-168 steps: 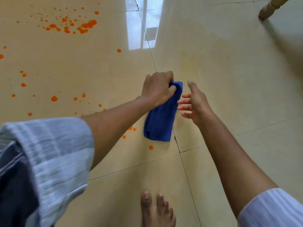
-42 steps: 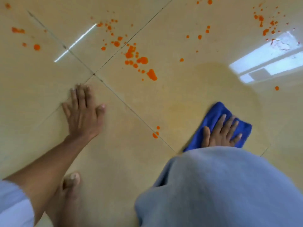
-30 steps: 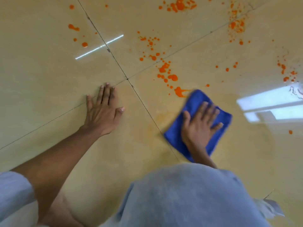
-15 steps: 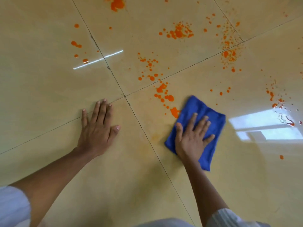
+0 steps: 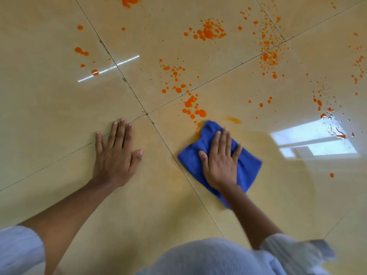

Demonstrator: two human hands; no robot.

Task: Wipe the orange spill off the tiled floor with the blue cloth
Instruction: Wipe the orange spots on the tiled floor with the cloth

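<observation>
Head view, looking down: glossy beige tiled floor (image 5: 59,120) fills the frame, dark grout lines crossing just beyond the left hand. Orange spill (image 5: 209,32) scattered as droplets and splatter clusters across the far tiles, with one cluster just beyond the cloth's far corner and a faint orange smear beside that corner. Bright window reflection (image 5: 315,141) on the tile at right. Pale fabric of the person's clothing along the bottom edge. Blue cloth (image 5: 248,165) lies flat on the floor right of the grout crossing, crumpled at the far corner. Right hand (image 5: 221,161) pressed flat on the cloth, fingers straight and close together, thumb out. Left hand (image 5: 116,153) flat on bare tile, fingers spread, well apart from the cloth.
</observation>
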